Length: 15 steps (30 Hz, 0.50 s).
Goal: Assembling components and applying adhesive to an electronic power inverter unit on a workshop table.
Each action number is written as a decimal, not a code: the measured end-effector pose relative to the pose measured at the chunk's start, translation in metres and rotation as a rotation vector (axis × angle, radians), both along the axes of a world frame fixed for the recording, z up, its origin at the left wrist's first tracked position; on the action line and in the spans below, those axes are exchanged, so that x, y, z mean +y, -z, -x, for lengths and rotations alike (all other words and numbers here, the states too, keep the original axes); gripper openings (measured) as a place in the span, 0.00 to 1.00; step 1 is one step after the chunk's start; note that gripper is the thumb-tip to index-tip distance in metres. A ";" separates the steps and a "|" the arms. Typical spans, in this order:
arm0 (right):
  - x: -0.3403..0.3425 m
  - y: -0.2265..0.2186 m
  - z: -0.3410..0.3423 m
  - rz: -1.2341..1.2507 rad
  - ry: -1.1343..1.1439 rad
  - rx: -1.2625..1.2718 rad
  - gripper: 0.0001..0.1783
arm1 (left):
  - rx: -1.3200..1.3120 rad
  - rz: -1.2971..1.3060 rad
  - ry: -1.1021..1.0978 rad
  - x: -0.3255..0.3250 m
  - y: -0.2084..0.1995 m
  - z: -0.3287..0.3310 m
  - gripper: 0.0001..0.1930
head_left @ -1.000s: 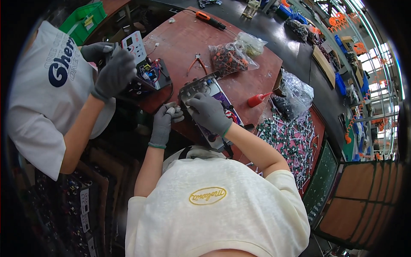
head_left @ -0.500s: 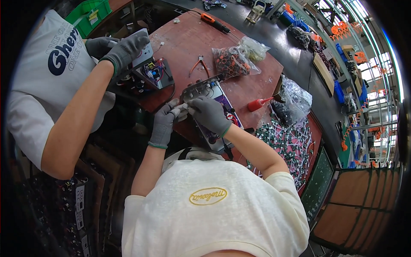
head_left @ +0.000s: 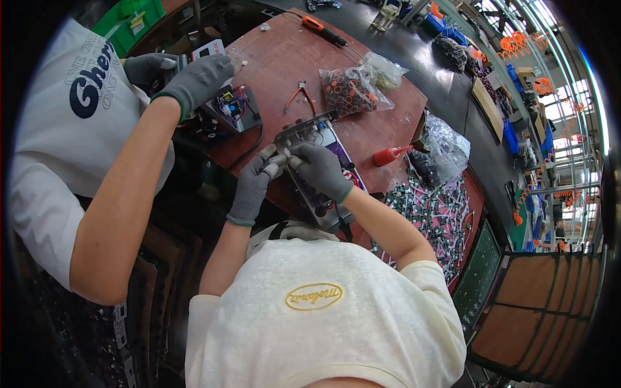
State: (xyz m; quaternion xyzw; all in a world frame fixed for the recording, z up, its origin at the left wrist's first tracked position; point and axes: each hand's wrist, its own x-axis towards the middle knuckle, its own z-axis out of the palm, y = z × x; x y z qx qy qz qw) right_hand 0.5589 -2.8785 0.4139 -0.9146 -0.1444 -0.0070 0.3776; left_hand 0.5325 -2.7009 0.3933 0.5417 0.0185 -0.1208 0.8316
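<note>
In front of me an open metal-cased electronic device (head_left: 347, 169) with a purple board and red wires lies slantwise on the table. Its upright front panel (head_left: 305, 132) carries several knobs or round fittings. My left hand (head_left: 252, 189), in a grey knit glove, pinches at the panel's left end; what is between the fingertips is too small to name. Over the device, my gloved right hand (head_left: 321, 169) brings its closed fingertips close to the left ones, hiding part of the board. Anything it grips is also hidden.
Beyond the device are orange-handled pliers (head_left: 301, 97), a bag of orange-and-black rings (head_left: 352, 90) and an electric screwdriver (head_left: 323, 30). A red glue bottle (head_left: 388, 156) and piled white-wired small boards (head_left: 430, 220) are to the right. At left, a co-worker's gloved hands (head_left: 197, 79) handle another device (head_left: 231, 107).
My left hand has shifted slightly right and my right hand slightly, both staying at the panel. The co-worker's arm has moved right and lower, its hand now over the other device's panel.
</note>
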 end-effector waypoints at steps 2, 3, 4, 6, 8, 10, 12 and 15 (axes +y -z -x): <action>0.003 -0.002 0.002 0.050 0.052 0.032 0.11 | -0.102 -0.090 -0.045 -0.002 0.005 -0.002 0.22; 0.005 -0.004 0.003 0.099 0.104 0.064 0.11 | -0.103 -0.090 -0.046 -0.004 0.008 -0.004 0.22; 0.007 -0.007 0.003 0.100 0.103 0.063 0.11 | -0.216 -0.222 -0.153 -0.008 0.013 -0.006 0.21; 0.011 -0.011 0.005 0.291 0.101 0.032 0.12 | -0.327 -0.356 -0.259 -0.009 0.017 -0.012 0.21; 0.010 -0.010 0.005 0.332 0.102 0.036 0.12 | -0.601 -0.835 -0.297 -0.007 0.016 -0.019 0.21; 0.009 -0.010 0.002 0.374 0.104 0.041 0.12 | -0.572 -0.827 -0.240 -0.010 0.010 -0.024 0.24; 0.008 -0.009 0.000 0.408 0.102 0.051 0.13 | -0.541 -0.818 -0.181 -0.012 0.014 -0.027 0.26; 0.008 -0.006 -0.005 0.457 0.098 0.089 0.13 | -0.566 -0.835 -0.086 -0.012 0.030 -0.032 0.24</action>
